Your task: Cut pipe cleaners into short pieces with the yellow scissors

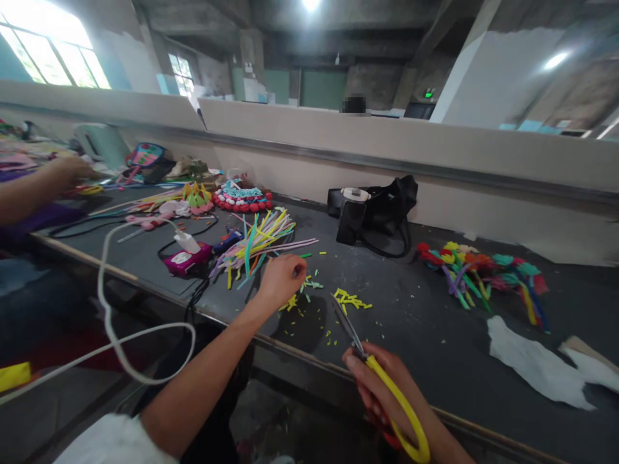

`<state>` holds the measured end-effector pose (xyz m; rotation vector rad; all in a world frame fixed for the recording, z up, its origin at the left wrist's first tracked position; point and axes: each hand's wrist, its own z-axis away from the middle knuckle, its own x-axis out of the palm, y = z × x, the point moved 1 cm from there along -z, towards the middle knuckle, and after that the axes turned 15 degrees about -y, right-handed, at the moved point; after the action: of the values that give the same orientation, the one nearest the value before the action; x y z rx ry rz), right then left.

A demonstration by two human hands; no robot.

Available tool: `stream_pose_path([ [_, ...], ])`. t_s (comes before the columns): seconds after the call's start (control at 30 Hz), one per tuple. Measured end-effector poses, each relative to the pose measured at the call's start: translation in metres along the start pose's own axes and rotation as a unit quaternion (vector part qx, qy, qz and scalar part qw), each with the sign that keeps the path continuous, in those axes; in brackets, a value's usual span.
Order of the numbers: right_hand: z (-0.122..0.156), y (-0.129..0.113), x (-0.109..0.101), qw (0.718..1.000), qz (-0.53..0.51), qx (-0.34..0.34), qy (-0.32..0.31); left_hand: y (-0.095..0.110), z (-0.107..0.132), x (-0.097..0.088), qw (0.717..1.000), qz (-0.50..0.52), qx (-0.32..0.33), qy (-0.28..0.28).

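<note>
My left hand point(282, 278) reaches over the dark table point(416, 322), fingers curled down onto small yellow and green pipe-cleaner clippings point(309, 283); what it pinches is too small to see. Just beyond it lies a loose pile of coloured pipe cleaners point(258, 245). My right hand point(387, 386) is at the near table edge, closed on yellow-handled scissors point(382, 380) whose blades point up and left toward more yellow clippings point(351, 300).
A bunch of pipe-cleaner flowers point(483, 274) lies at the right, with white paper scraps point(536, 364) nearer. A black bag point(374, 209) sits against the back wall. A pink device point(186, 261) with a white cable, finished crafts point(242, 196) and another person's arm point(43, 183) are at the left.
</note>
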<state>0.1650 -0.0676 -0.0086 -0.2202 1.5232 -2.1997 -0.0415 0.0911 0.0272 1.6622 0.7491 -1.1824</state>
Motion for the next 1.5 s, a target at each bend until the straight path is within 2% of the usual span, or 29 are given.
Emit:
stream_pose_path([
  [0.1,-0.002,-0.001,0.002,1.0,-0.001,-0.016,-0.019,0.015,-0.048,0.001,0.999,-0.029,-0.016,-0.021],
  [0.2,-0.005,0.001,0.002,1.0,-0.011,-0.015,-0.017,0.024,-0.095,0.012,0.997,-0.049,-0.033,-0.046],
  [0.27,-0.008,0.003,0.0,1.0,-0.024,-0.015,-0.009,0.025,-0.117,0.022,0.996,-0.054,-0.032,-0.064],
  [0.43,-0.009,0.003,-0.005,0.999,-0.032,-0.032,0.0,0.021,-0.139,0.041,0.993,-0.03,-0.023,-0.112],
  [0.6,-0.007,-0.01,-0.003,0.997,-0.034,-0.059,0.033,0.018,-0.141,0.038,0.99,0.06,-0.011,-0.125],
  [0.7,-0.007,-0.015,-0.002,0.994,-0.01,-0.08,0.074,0.022,-0.13,0.027,0.984,0.144,-0.003,-0.107],
  [0.77,-0.007,-0.016,-0.004,0.988,0.034,-0.096,0.116,0.028,-0.111,0.019,0.973,0.21,0.006,-0.093],
  [0.9,-0.005,-0.016,-0.009,0.949,0.187,-0.15,0.205,0.048,-0.045,0.009,0.935,0.342,0.05,-0.082],
  [0.93,-0.005,-0.016,-0.009,0.937,0.222,-0.159,0.218,0.052,-0.027,0.009,0.916,0.387,0.064,-0.081],
  [1.0,-0.005,-0.015,-0.009,0.917,0.273,-0.168,0.236,0.06,0.002,0.01,0.783,0.609,0.089,-0.093],
  [1.03,-0.005,-0.015,-0.008,0.91,0.29,-0.171,0.242,0.063,0.013,0.012,0.727,0.674,0.085,-0.102],
  [1.07,-0.005,-0.014,-0.008,0.904,0.301,-0.173,0.247,0.065,0.021,0.014,0.694,0.707,0.079,-0.111],
  [1.1,-0.005,-0.013,-0.008,0.902,0.305,-0.175,0.252,0.067,0.026,0.016,0.677,0.723,0.077,-0.116],
  [1.17,-0.006,-0.01,-0.009,0.904,0.293,-0.173,0.258,0.071,0.032,0.021,0.686,0.712,0.074,-0.132],
  [1.3,-0.006,-0.007,-0.017,0.916,0.244,-0.168,0.27,0.082,0.037,0.038,0.743,0.632,0.084,-0.205],
  [1.37,-0.005,-0.007,-0.02,0.925,0.213,-0.163,0.271,0.089,0.04,0.045,0.761,0.604,0.086,-0.22],
  [1.43,-0.004,-0.01,-0.022,0.934,0.178,-0.154,0.268,0.095,0.042,0.049,0.765,0.603,0.084,-0.208],
  [1.5,-0.003,-0.012,-0.023,0.938,0.156,-0.151,0.271,0.1,0.043,0.051,0.755,0.622,0.081,-0.19],
])
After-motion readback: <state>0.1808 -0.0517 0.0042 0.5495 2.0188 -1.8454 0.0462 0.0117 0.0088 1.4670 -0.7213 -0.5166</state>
